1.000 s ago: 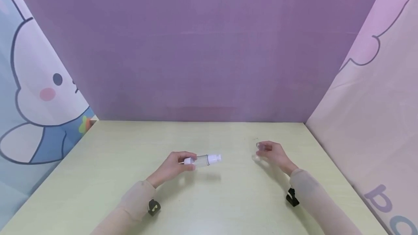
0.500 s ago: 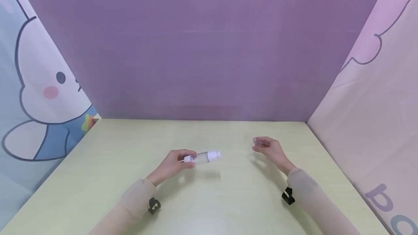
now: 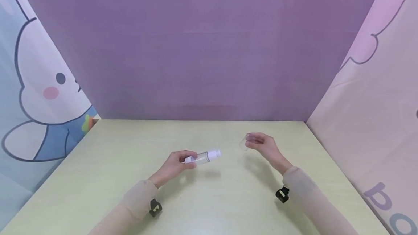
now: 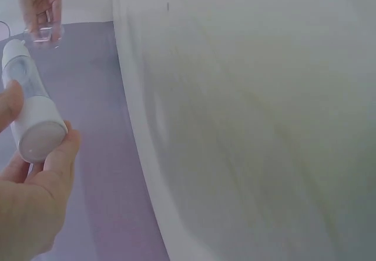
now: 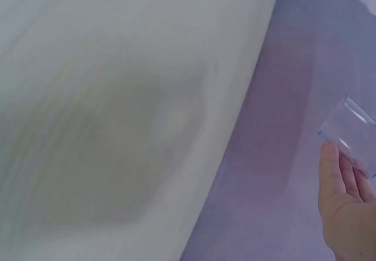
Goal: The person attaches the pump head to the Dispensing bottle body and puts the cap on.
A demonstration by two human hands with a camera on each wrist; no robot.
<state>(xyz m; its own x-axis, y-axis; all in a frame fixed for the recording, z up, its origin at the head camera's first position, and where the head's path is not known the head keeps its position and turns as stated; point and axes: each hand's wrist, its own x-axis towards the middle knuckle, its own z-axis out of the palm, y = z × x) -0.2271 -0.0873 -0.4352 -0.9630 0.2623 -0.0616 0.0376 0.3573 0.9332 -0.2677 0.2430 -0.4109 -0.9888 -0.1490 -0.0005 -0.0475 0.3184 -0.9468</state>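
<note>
My left hand grips a clear pump bottle by its white base, above the table. The bottle lies nearly level, its white pump end pointing right. In the left wrist view the bottle shows its white bottom, with thumb and fingers on either side. My right hand pinches a clear plastic cap, held tilted above the table to the right of the bottle and apart from it. The right wrist view shows the see-through cap at the fingertips; part of it runs out of frame.
A pale table lies under both hands. Behind it stands a purple panel. Printed cloths hang at both sides, the left one with a white cartoon figure. Each wrist wears a black camera mount.
My right hand has moved left and slightly away from me with the clear cap, turning it to a tilt. The left hand and bottle have barely moved.
</note>
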